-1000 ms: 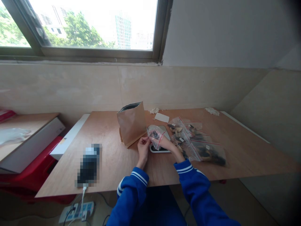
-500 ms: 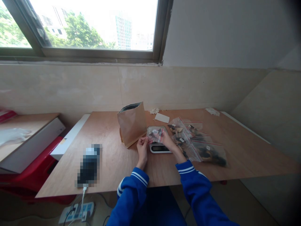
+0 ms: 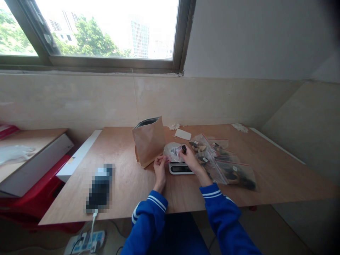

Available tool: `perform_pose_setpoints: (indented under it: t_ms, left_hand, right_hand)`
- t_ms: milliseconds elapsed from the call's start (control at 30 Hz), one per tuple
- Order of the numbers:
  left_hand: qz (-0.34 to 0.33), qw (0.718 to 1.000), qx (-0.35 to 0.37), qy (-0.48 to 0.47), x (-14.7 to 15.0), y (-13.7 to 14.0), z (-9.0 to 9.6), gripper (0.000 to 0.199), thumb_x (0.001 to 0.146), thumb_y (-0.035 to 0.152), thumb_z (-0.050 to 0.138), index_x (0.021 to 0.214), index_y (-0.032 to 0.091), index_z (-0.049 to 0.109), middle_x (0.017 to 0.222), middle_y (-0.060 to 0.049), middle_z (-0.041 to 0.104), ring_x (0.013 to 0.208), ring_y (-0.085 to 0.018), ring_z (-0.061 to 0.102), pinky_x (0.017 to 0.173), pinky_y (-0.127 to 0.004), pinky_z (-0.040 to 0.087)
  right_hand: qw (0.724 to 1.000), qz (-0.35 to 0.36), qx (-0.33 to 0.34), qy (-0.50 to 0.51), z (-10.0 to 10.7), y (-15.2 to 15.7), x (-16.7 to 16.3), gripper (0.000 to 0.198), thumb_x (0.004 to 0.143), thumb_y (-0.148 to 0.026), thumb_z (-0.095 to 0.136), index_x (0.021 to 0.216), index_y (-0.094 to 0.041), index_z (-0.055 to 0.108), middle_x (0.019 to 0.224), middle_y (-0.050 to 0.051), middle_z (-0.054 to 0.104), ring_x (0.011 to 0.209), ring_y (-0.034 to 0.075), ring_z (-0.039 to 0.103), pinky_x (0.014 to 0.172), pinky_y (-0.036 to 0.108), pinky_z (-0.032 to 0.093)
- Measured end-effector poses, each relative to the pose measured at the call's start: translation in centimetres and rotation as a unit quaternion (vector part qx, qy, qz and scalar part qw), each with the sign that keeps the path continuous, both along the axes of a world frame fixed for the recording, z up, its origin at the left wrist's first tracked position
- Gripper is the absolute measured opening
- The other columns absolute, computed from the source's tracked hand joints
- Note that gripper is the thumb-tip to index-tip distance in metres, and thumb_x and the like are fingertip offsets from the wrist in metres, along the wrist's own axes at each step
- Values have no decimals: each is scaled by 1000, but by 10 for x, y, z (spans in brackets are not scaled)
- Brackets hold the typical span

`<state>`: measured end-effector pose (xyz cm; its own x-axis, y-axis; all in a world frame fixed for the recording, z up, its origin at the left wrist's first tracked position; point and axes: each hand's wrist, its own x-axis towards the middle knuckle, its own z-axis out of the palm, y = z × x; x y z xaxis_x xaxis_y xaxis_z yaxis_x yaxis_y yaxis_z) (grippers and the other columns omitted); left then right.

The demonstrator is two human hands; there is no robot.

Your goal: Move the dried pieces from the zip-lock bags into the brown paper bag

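Two hands work near the centre of the frame: the left hand (image 3: 159,165) pinches a clear bag (image 3: 172,151) by its lower left edge; the right hand (image 3: 190,159), at its right side, grips a dark piece (image 3: 183,149). Below the bag shows a scale (image 3: 182,169); left of it stands a paper bag (image 3: 150,141).

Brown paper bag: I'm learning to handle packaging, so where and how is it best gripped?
Probably pinch the brown paper bag at its upper left edge, coming from the left. It stands with its mouth open at the top, offering a thin wall to pinch, while the left hand is close by its lower right side.
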<state>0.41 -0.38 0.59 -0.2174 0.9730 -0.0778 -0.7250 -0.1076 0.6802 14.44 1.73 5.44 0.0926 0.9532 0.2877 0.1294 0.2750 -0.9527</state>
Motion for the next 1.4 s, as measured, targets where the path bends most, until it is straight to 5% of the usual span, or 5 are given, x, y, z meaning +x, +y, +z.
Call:
perform_pose_setpoints:
  t_ms: [300,467,733,1067,1400]
  left_hand:
    - [-15,993,-38,-107,-5,2,0,20,67,18,73,77,16,56,75,0,64,78,-16,69,84,-32,53]
    - [-49,988,-58,-133,-3,1,2,13,71,15,69,78,15,58,77,-3,67,75,-15,69,80,-29,53]
    - [-55,985,-69,-150,-4,2,3,12,71,13,67,79,16,57,75,-3,68,72,-14,69,77,-27,53]
    - [-63,985,-70,-145,-4,1,4,12,71,15,68,79,15,59,75,-3,68,70,-14,68,74,-25,51]
    - [-63,985,-71,-142,-3,3,2,10,71,17,67,79,16,61,76,-3,68,70,-13,67,73,-25,51]
  right_hand:
    - [982,16,-44,185,24,-5,10,39,66,-44,76,89,-22,54,88,0,63,78,17,62,78,35,54]
    - [988,38,23,150,81,12,-2,35,71,-44,71,90,-23,52,92,2,64,83,18,64,83,37,53]
    - [977,70,195,-41,173,78,-72,30,85,-43,58,102,-23,44,94,2,59,85,17,64,79,33,53]
    - [910,88,291,-283,165,97,-119,8,87,-19,47,95,-21,47,90,5,59,91,21,53,85,35,45]
    - [912,105,274,-287,151,97,-118,9,88,-21,44,96,-22,45,91,5,58,86,20,54,84,34,44]
